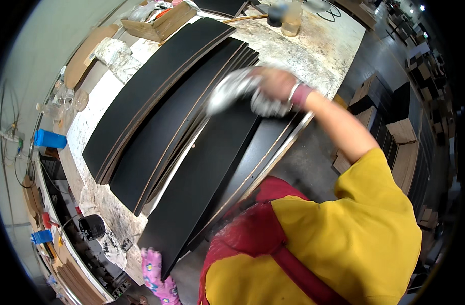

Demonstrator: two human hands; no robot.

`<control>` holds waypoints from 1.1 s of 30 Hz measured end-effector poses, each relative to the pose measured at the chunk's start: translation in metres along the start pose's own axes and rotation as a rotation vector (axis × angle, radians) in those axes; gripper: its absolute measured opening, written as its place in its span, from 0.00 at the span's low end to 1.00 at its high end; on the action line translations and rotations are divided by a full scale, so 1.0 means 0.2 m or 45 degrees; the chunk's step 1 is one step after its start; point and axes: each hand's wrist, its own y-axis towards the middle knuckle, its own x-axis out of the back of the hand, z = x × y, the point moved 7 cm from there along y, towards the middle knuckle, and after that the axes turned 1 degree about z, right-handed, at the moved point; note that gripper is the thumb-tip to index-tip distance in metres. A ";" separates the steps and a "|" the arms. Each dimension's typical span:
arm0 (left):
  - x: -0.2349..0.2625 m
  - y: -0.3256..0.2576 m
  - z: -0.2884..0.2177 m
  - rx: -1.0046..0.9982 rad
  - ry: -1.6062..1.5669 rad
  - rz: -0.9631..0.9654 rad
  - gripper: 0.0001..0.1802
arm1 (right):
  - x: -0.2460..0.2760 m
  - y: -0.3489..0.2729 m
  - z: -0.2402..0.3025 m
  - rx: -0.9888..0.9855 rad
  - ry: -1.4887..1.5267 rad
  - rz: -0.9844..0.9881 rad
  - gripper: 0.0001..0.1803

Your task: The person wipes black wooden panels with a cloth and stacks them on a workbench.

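In front of me a long black board (199, 173) with a gently curved shape lies slanted over the table's near edge. A whitish rag (230, 91) is bunched under my right hand (277, 85), whose fingers are closed on it at the board's far end. Motion smears both the hand and the cloth. At the near lower end, my left hand (152, 264), in a pink flowered glove, grips the board's corner; part of its fingers is hidden. Another black panel (248, 170) with a pale brown edge lies beneath, along the table edge.
Two stacks of curved black boards, the left stack (156, 96) and the middle stack (176, 122), lie on the stained white table (319, 46). A wooden box (159, 23), a jar of yellowish liquid (292, 20) and a blue cup (49, 139) stand around them. Boards are piled at right.
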 end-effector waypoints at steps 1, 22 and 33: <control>0.07 0.05 -0.05 -0.059 -0.004 -0.062 0.24 | 0.26 0.12 -0.23 0.093 -0.211 -0.522 0.21; 0.46 0.43 -0.17 0.028 -0.600 -0.183 0.27 | 0.79 0.26 -0.38 0.325 -0.297 -0.620 0.25; 0.05 1.14 -1.04 -0.855 0.261 0.057 0.14 | 0.73 0.23 -1.44 -0.211 -0.023 -0.793 0.27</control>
